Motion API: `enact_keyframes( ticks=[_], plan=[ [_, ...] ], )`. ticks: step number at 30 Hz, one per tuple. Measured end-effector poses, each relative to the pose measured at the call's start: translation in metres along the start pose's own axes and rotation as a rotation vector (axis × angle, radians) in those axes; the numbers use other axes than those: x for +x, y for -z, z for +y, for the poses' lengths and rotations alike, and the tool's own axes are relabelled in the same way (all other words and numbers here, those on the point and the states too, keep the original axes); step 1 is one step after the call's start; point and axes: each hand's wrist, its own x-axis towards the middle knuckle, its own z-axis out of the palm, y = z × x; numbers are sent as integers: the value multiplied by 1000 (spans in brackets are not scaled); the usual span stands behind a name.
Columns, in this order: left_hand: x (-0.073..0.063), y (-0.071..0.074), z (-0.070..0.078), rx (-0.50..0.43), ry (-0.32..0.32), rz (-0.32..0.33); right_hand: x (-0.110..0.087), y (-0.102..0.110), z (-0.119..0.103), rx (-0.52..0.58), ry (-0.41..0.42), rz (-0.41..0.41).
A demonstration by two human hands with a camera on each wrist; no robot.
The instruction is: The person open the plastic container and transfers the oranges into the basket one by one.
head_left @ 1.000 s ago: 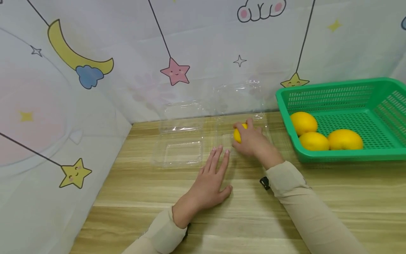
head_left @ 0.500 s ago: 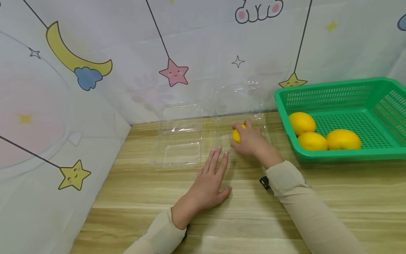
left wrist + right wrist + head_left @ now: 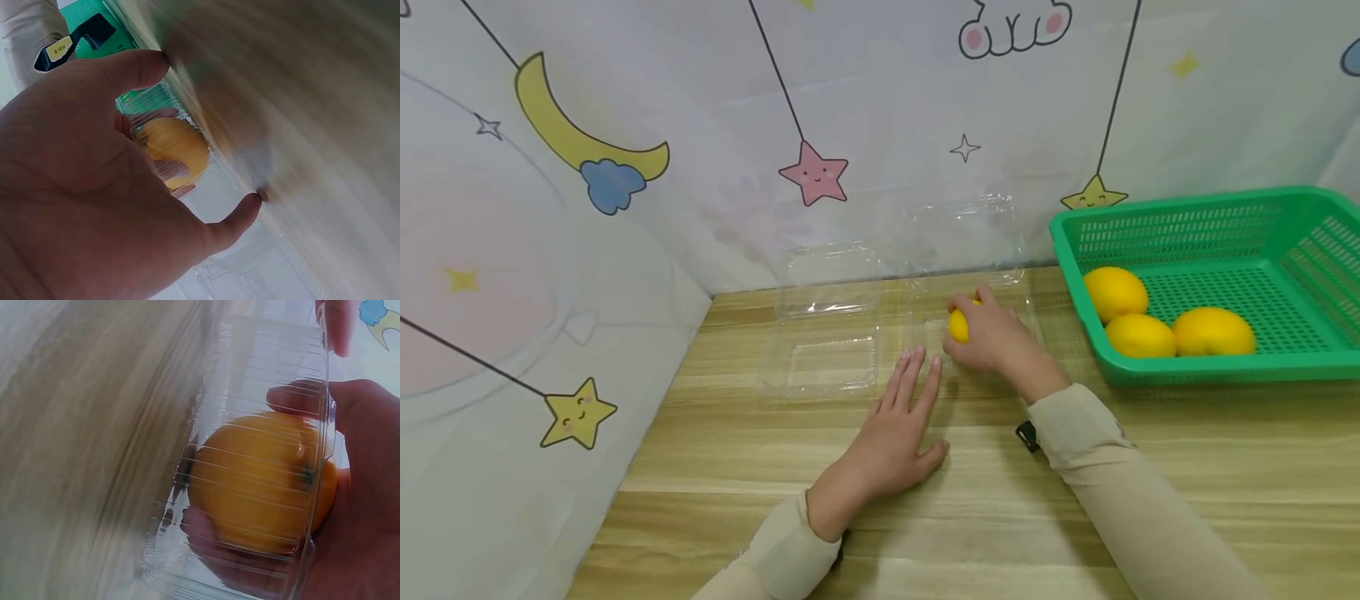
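Note:
My right hand (image 3: 992,333) grips an orange (image 3: 959,325) inside the base of the right-hand clear plastic clamshell box (image 3: 925,304). Through the box's ribbed wall, the right wrist view shows fingers and thumb curled around the fruit (image 3: 250,481), its green stem spot turned toward the palm. My left hand (image 3: 887,437) lies with fingers extended and spread, its fingertips at the near left corner of that box. Nothing is in its grasp. The box's lid (image 3: 962,237) stands raised against the backdrop.
Left of it, a second clear clamshell box (image 3: 831,362) sits with its lid up. A green basket (image 3: 1262,367) on the right holds 3 more oranges (image 3: 1213,332). A patterned cloth backdrop (image 3: 887,100) borders the wooden table (image 3: 962,533) behind and at left.
The right hand and the orange have shifted very slightly left and nearer within the box. The left hand stays in place.

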Motion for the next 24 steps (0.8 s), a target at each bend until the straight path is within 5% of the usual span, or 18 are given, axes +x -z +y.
enact_keyframes(
  ticks=[24],
  plan=[
    [-1,3,2,8,10,-8,-1,-9,7,46,21,85]
  ],
)
